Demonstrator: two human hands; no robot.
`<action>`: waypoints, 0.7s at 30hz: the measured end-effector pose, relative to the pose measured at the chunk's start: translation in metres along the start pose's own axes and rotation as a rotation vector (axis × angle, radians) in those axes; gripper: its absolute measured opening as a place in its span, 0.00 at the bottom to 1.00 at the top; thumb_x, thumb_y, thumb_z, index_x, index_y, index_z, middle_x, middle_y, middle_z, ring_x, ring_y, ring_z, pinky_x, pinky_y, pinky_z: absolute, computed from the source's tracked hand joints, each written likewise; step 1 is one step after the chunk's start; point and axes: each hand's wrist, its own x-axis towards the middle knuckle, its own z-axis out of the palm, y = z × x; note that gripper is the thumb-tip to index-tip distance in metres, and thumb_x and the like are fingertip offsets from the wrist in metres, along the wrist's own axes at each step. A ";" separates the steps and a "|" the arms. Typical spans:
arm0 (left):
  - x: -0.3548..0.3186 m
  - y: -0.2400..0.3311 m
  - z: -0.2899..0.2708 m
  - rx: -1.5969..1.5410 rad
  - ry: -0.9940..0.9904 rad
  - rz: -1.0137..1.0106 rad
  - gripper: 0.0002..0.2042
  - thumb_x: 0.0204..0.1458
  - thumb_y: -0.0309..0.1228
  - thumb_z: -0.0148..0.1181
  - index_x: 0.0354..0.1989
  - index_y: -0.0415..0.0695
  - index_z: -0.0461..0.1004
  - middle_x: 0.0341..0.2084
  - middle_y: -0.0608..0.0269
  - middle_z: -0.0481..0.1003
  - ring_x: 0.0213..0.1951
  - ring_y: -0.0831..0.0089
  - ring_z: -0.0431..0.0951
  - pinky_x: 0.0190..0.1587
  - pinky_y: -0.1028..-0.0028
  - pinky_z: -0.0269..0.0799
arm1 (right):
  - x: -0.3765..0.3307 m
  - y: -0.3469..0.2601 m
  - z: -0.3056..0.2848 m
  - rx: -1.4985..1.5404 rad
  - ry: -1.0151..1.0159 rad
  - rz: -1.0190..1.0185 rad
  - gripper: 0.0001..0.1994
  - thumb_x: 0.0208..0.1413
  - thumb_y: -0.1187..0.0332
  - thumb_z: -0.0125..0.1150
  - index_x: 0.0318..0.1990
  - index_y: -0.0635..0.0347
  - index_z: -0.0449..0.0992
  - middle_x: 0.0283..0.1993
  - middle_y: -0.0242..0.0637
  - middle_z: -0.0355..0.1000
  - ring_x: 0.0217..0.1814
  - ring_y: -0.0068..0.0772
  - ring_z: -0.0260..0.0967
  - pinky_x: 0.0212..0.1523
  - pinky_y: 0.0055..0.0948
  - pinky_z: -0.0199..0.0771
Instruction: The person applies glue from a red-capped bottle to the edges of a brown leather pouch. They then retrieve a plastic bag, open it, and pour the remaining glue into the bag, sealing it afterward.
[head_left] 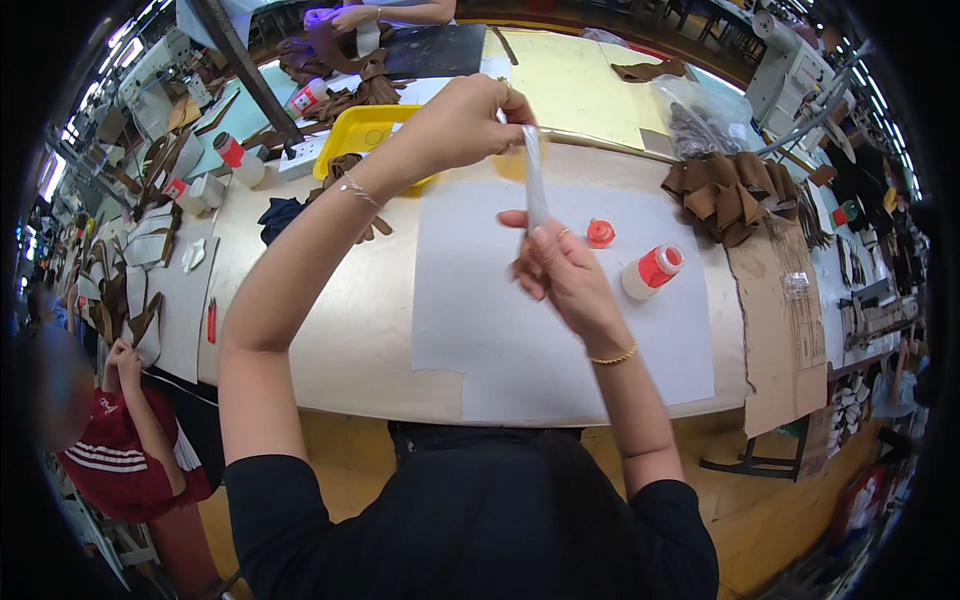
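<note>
A slim whitish stick [535,182], with what looks like slanting wrap lines, stands nearly upright above the table. My left hand [472,122] pinches its top end between thumb and fingers. Lower down, my right hand [568,270] grips the bottom end, its fingers slightly blurred. Beneath both hands lies a pale grey-white sheet [480,310]. On it, to the right of my right hand, an uncapped translucent bottle with a red band [648,276] stands next to a red cap [600,234].
A yellow tray [335,150] sits behind my left forearm. Brown leather-like pieces [725,195] are piled at the right beside a cardboard sheet [780,320]. Another bottle [240,165] stands far left, near a red pen-like tool [212,322]. A co-worker in red [130,450] is at the left.
</note>
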 end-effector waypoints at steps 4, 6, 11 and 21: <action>-0.018 0.031 -0.006 -0.553 -0.266 0.112 0.04 0.51 0.21 0.59 0.34 0.36 0.79 0.32 0.64 0.78 0.35 0.79 0.77 0.41 0.78 0.74 | 0.018 0.032 -0.003 0.563 -0.393 0.036 0.22 0.67 0.56 0.48 0.59 0.64 0.67 0.24 0.22 0.56 0.19 0.16 0.55 0.38 0.37 0.70; -0.029 0.033 -0.010 -0.447 -0.419 0.170 0.05 0.46 0.23 0.63 0.32 0.38 0.79 0.34 0.65 0.75 0.39 0.78 0.73 0.44 0.78 0.69 | 0.042 0.029 -0.018 0.660 -0.657 0.011 0.25 0.64 0.55 0.54 0.59 0.65 0.68 0.30 0.26 0.67 0.24 0.18 0.61 0.46 0.25 0.70; -0.065 0.019 0.005 -0.161 -0.221 0.109 0.04 0.45 0.25 0.64 0.30 0.43 0.81 0.43 0.65 0.71 0.46 0.76 0.69 0.42 0.77 0.66 | 0.049 -0.035 -0.055 -0.361 -0.255 0.038 0.13 0.59 0.65 0.59 0.45 0.63 0.80 0.32 0.29 0.75 0.34 0.16 0.68 0.36 0.18 0.69; -0.057 -0.020 0.066 -0.218 0.478 -0.013 0.07 0.47 0.29 0.65 0.28 0.37 0.76 0.24 0.64 0.78 0.25 0.81 0.71 0.29 0.77 0.66 | 0.023 -0.055 -0.021 -1.037 0.808 -0.849 0.15 0.47 0.64 0.71 0.40 0.61 0.77 0.39 0.36 0.71 0.37 0.29 0.67 0.35 0.26 0.68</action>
